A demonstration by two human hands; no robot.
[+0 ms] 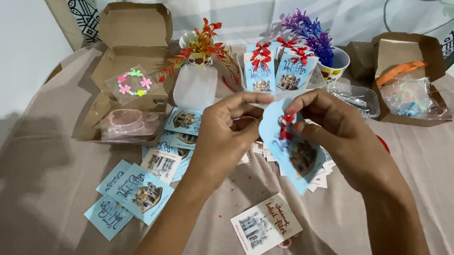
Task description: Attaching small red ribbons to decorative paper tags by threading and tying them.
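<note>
Surface: bed [42,241] under a beige sheet; it carries everything.
Left hand [222,137]: fingers curled closed near the top edge of a blue card [297,155], thumb and fingertips pinching at or just beside it; exactly what they grip is hidden.
Right hand [336,130]: thumb and forefinger closed on the card's upper part, at a small red bow [285,126].
Card position: held in the air above the middle of the bed, tilted, picture side facing the camera.
Step in hand: by appearance, the bow is being fixed or adjusted on the card.
Next move calls for: a steady pinch on the card while the bow is pressed flat; a judgement only.
Finished cards [276,69]: upright with red bows, towards the far edge, between the orange plant [200,45] and purple plant [310,32].
Loose cards [136,193]: flat, left of the hands, no bows visible.
White card [266,225]: flat, near edge.
Left box [129,82]: open, far left corner, holding a flower ring.
Right box [408,77]: open, far right, holding bagged items.
</note>
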